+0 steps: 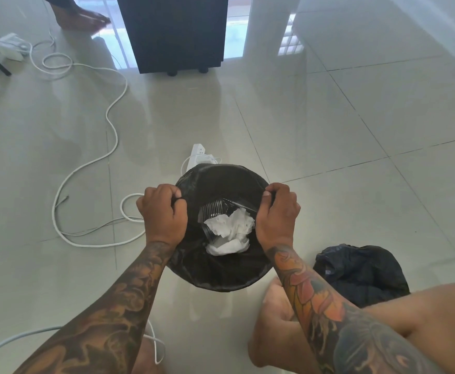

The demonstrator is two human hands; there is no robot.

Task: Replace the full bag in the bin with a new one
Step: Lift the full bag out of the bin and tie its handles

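A round bin lined with a black bag (218, 273) stands on the tiled floor in front of me. Inside lie crumpled white tissue (231, 230) and a clear plastic cup (211, 211). My left hand (164, 214) pinches the bag's edge at the left rim. On the opposite side, my right hand (277, 214) grips the edge at the right rim. A second black bag (361, 273) lies crumpled on the floor to the right of the bin, near my knee.
A white power strip (198, 155) lies just behind the bin, with white cable (86, 163) looping across the floor to the left. A dark cabinet on wheels (177, 33) stands farther back. Another person's bare foot (80, 18) is at the top left.
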